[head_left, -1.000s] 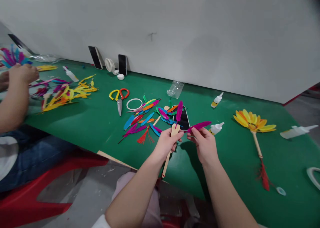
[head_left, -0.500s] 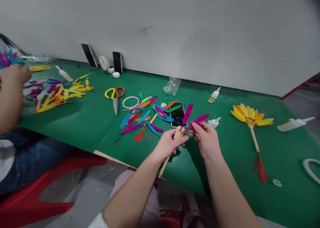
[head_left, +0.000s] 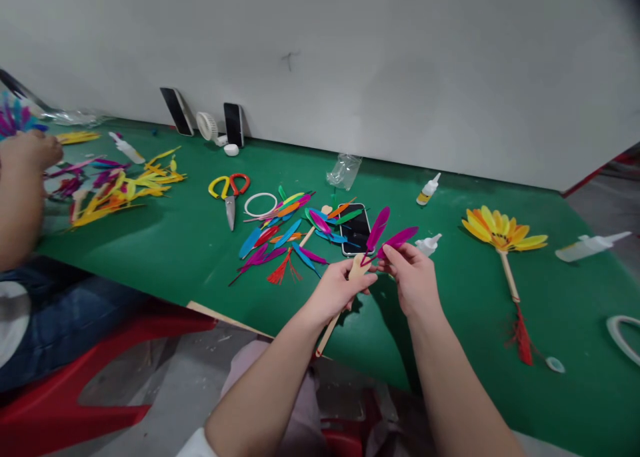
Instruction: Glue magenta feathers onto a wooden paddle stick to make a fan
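Note:
My left hand is closed round a wooden fan handle, whose rounded head shows above the thumb. One magenta feather stands up from that head. Between the thumb and fingers of my right hand is a second magenta feather, its quill end at the wooden head. Whether the quill touches the head I cannot tell. Loose coloured feathers lie just left of my hands, with a red tassel among them. Behind the feathers is a phone lying flat.
Scissors and a white ring lie to the left. A yellow feather fan and a glue bottle are at right. Another glue bottle stands further back. At far left, a co-worker's hand is near yellow feathers.
My right hand has brought the second magenta feather very slightly nearer the wooden head. My left hand keeps its hold on the handle.

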The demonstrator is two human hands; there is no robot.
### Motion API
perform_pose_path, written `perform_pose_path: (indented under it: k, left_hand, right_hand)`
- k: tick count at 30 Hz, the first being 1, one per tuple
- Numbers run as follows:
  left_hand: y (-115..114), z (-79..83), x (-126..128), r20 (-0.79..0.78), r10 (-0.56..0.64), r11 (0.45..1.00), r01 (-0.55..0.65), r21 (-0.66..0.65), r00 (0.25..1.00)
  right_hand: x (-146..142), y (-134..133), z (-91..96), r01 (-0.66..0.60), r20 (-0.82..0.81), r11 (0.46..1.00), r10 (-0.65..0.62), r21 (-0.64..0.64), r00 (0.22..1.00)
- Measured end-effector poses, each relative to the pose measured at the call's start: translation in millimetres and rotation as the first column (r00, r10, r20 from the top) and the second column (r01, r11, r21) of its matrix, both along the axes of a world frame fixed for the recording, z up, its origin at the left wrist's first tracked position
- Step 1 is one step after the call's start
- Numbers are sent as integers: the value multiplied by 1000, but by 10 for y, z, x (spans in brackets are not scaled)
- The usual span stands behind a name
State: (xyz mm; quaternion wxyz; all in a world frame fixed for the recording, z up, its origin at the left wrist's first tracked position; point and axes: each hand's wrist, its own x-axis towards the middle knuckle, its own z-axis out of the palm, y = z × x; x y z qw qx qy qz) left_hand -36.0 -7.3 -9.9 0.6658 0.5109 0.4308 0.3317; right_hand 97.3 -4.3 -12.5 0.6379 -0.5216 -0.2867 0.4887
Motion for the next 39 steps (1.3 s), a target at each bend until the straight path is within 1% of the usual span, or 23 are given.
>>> perform_pose_path:
  k: [12, 23, 27, 32, 34, 36, 39]
  left_hand:
    - [-4, -27, -14, -29, 4, 1000, -4, -2, 1000]
    - [-2, -25, -21, -22, -7, 1000, 7, -6, 1000]
    - [-1, -27, -17, -9, -2, 1000, 2, -24, 1000]
    - [-1, -16, -17, 5, -5, 999, 5, -36, 1000]
    - [0, -16, -18, 6, -1, 999, 2, -40, 1000]
    - [1, -22, -19, 5, 6, 999, -5, -41, 1000]
    - [3, -35, -19, 2, 13, 999, -13, -41, 1000]
  right_hand:
    - [-1, 6, -18, -4, 36, 1000, 3, 12, 999]
    - [-6, 7, -29, 5, 62, 1000, -5, -1, 998]
    - [-9, -5, 3, -29, 69, 1000, 30, -4, 997]
    - [-11, -24, 49, -104, 10, 994, 104, -42, 995]
    - [-17, -27, 57, -130, 17, 990, 131, -58, 991]
    - [-29, -27, 58, -133, 48, 989, 136, -63, 990]
    - [-57, -25, 53, -98, 89, 994, 103, -58, 991]
